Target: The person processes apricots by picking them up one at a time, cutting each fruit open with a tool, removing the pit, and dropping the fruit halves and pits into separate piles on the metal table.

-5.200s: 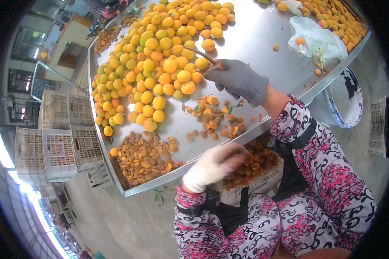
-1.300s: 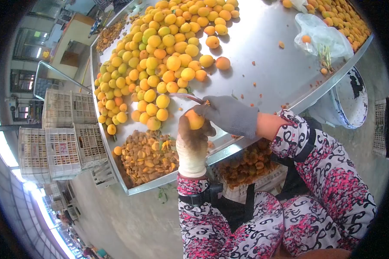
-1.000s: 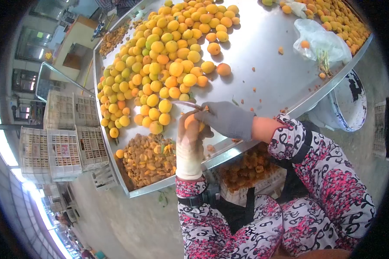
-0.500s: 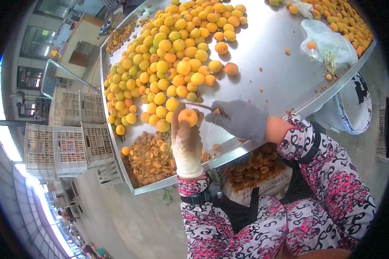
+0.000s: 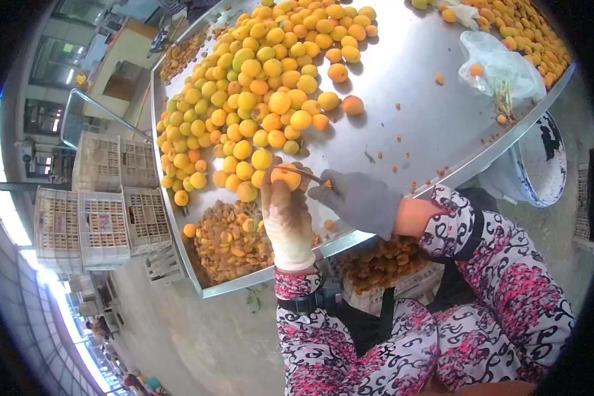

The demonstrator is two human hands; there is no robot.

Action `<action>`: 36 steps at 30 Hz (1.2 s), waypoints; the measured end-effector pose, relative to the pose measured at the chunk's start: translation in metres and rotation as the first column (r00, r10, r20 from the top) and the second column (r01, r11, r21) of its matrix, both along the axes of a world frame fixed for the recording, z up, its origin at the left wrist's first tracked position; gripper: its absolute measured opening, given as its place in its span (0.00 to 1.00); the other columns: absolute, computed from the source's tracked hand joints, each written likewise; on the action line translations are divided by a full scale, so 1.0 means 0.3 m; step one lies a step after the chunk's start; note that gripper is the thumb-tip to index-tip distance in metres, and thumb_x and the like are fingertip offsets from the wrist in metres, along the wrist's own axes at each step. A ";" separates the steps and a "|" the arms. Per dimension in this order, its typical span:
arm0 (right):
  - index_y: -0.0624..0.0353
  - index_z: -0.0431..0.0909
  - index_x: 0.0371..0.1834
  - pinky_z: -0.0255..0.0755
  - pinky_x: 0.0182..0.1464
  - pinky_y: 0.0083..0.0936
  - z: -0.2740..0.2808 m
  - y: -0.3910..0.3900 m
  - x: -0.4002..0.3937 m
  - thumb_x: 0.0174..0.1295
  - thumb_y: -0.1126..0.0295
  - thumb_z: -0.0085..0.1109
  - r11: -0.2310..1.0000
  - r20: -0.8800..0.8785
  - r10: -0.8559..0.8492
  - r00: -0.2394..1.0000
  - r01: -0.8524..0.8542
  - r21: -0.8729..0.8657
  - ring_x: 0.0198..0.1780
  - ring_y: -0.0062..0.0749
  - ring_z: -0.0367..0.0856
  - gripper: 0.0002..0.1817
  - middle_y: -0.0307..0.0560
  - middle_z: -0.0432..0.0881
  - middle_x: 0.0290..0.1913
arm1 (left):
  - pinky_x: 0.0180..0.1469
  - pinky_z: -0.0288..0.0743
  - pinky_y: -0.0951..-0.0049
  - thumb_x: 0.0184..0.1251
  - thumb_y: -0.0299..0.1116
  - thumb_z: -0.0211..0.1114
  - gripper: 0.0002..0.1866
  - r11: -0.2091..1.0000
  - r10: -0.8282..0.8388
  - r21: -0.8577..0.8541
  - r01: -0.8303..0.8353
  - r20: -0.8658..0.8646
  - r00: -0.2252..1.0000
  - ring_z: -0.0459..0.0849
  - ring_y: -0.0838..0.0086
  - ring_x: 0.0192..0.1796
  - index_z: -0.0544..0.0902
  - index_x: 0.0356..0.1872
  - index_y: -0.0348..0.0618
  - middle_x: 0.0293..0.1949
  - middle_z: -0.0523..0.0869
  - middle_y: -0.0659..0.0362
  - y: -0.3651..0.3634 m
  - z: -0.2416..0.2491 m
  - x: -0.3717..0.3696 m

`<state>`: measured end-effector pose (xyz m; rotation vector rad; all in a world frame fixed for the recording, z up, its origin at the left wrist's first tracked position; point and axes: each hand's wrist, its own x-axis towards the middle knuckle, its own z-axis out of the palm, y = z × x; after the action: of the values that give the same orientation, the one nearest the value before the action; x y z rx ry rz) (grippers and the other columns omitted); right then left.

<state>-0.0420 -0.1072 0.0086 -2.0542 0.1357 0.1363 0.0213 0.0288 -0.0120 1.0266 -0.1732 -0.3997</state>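
Note:
My left hand (image 5: 287, 221), in a stained white glove, is closed around an apricot (image 5: 285, 177). In a grey glove, my right hand (image 5: 363, 198) grips a knife (image 5: 308, 174), and its thin blade lies against the top of that apricot. Beyond my hands a large heap of whole yellow-orange apricots (image 5: 257, 86) covers the left part of the metal table (image 5: 402, 86). Left of my left wrist, a pile of pits and brownish pieces (image 5: 228, 241) fills the table's near corner.
A crate of cut orange fruit (image 5: 383, 267) stands under the table edge by my lap. A white bucket (image 5: 531, 165) is at the right, below a plastic bag (image 5: 498, 66) on the table. Stacked plastic crates (image 5: 105, 224) stand on the left.
My right hand has shifted left and slightly down, bringing the knife blade onto the apricot. My left hand still holds the fruit in nearly the same place.

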 end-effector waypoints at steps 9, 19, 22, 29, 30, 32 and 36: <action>0.62 0.73 0.40 0.69 0.37 0.44 -0.041 0.063 0.015 0.66 0.51 0.46 0.972 -0.078 -0.179 0.981 0.188 0.140 0.34 0.58 0.77 0.21 0.63 0.78 0.29 | 0.49 0.73 0.71 0.63 0.54 0.58 0.28 0.995 0.048 -0.080 -0.059 -0.135 0.990 0.78 0.69 0.44 0.72 0.51 0.39 0.44 0.80 0.55 -0.100 -0.005 -0.042; 0.62 0.71 0.44 0.70 0.41 0.46 -0.049 -0.013 0.040 0.66 0.49 0.42 0.997 0.093 0.032 0.995 -0.039 0.067 0.38 0.58 0.78 0.24 0.63 0.79 0.33 | 0.52 0.68 0.71 0.67 0.46 0.54 0.22 0.977 0.027 0.203 -0.064 0.178 0.984 0.77 0.70 0.45 0.71 0.52 0.37 0.42 0.80 0.54 -0.050 0.037 -0.009; 0.61 0.70 0.45 0.70 0.40 0.46 -0.069 0.025 0.015 0.66 0.48 0.42 0.995 0.128 -0.071 0.989 0.060 0.085 0.37 0.58 0.78 0.24 0.62 0.79 0.32 | 0.46 0.73 0.72 0.67 0.55 0.52 0.29 0.998 -0.056 -0.049 0.049 -0.141 0.988 0.78 0.69 0.41 0.71 0.53 0.37 0.41 0.81 0.50 -0.088 0.020 -0.043; 0.58 0.70 0.45 0.69 0.39 0.47 -0.032 0.002 0.011 0.66 0.49 0.43 0.983 0.068 0.029 0.997 -0.016 -0.183 0.36 0.57 0.78 0.22 0.59 0.79 0.30 | 0.38 0.72 0.74 0.64 0.63 0.50 0.36 0.999 -0.037 -0.042 0.025 -0.305 0.952 0.78 0.71 0.35 0.69 0.54 0.35 0.35 0.80 0.53 -0.079 0.043 -0.009; 0.58 0.70 0.45 0.69 0.39 0.47 -0.040 0.008 0.010 0.66 0.49 0.43 0.983 0.064 0.033 0.997 -0.021 -0.180 0.36 0.57 0.78 0.22 0.59 0.79 0.30 | 0.38 0.72 0.74 0.64 0.63 0.50 0.36 0.999 -0.031 -0.039 0.020 -0.309 0.951 0.78 0.71 0.35 0.69 0.54 0.35 0.35 0.80 0.53 -0.076 0.045 -0.012; 0.59 0.71 0.42 0.71 0.37 0.43 -0.068 0.020 0.017 0.65 0.49 0.44 1.000 0.080 0.001 0.997 -0.003 0.028 0.33 0.53 0.79 0.22 0.58 0.80 0.30 | 0.40 0.72 0.72 0.64 0.60 0.52 0.35 0.997 0.064 0.065 -0.047 -0.286 0.956 0.78 0.70 0.35 0.68 0.55 0.34 0.35 0.80 0.53 -0.083 0.054 -0.015; 0.60 0.71 0.44 0.73 0.35 0.37 -0.094 0.049 0.019 0.66 0.50 0.45 0.959 0.181 -0.033 0.983 -0.020 0.282 0.29 0.46 0.79 0.22 0.52 0.79 0.26 | 0.45 0.71 0.69 0.65 0.54 0.54 0.30 0.991 0.133 0.040 -0.127 -0.274 0.952 0.78 0.68 0.40 0.70 0.53 0.35 0.37 0.80 0.54 -0.087 0.028 -0.037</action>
<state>-0.0364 -0.0925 -0.0196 -1.7695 0.0067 -0.0375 0.0101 0.0028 -0.0036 0.9865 0.1498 -0.4206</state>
